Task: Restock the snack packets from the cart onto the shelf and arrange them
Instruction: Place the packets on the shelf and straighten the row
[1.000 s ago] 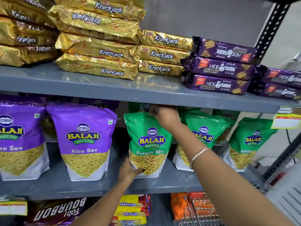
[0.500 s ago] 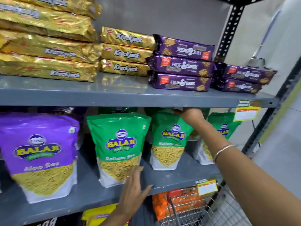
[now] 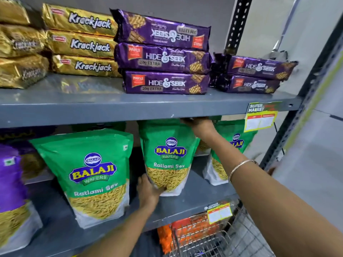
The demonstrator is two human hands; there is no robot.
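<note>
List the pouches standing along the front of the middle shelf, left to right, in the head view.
Purple Balaji pouch → large green Ratlami Sev pouch → green Ratlami Sev pouch held by both hands → green pouch behind the right forearm.

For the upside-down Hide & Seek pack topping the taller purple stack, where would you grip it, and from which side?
Take the inverted Hide & Seek pack across its long edges near the middle, reaching from the open shelf front. It lies flat on top of two packs, nothing above it. The Krackjack stack crowds its left end, so an end grip looks awkward.
</note>
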